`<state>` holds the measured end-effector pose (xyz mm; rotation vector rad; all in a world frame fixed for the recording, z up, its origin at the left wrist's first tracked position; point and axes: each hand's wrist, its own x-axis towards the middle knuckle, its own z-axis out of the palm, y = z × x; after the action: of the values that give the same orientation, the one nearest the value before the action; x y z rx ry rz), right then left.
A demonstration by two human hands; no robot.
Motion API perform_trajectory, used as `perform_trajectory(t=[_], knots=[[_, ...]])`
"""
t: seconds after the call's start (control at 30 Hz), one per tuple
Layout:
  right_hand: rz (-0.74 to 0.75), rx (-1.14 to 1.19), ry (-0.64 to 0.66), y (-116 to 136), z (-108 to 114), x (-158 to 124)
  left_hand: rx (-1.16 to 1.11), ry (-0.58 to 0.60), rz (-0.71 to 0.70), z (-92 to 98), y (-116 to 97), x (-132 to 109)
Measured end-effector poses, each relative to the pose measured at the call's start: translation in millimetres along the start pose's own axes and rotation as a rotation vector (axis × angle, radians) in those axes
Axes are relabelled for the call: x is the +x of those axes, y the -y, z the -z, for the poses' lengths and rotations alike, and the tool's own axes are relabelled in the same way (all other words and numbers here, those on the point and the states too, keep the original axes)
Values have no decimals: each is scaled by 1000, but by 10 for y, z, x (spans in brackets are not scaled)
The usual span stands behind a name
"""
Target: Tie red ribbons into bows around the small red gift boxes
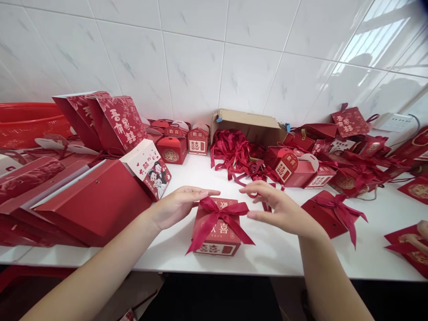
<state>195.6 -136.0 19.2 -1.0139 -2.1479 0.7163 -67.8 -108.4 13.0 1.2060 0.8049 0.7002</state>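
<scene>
A small red gift box with gold characters stands near the front edge of the white table. A red ribbon bow is tied on its top, with tails hanging down both sides. My left hand rests at the box's upper left, fingers stretched out toward the bow. My right hand hovers at the upper right, fingers spread and slightly curled, close to the bow's right loop. Neither hand holds anything.
Red paper bags lie stacked at left, a red basket behind them. A cardboard box spills loose red ribbons at the back. Small red boxes line the wall; another bowed box sits at right. Someone else's hand shows far right.
</scene>
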Motion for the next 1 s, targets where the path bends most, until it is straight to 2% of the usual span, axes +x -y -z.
perform_trajectory(t=[0.1,0.3,0.47,0.63,0.83,1.0], knots=[[46,-102,-101,184,-112,164,36,-25,2,-3,-25,6],[99,-340,-8,372,-369,436,141,-14,-20,5,-108,42],[161,-380,56,382,-348,496,310,-20,-51,9,-156,84],[136,-362,92,390,-341,517,581,-130,-214,43,-129,153],[114,-341,135,390,-340,505,908,-140,-380,60,-116,159],[95,-364,158,418,-323,502,1063,-208,-467,24,-121,143]])
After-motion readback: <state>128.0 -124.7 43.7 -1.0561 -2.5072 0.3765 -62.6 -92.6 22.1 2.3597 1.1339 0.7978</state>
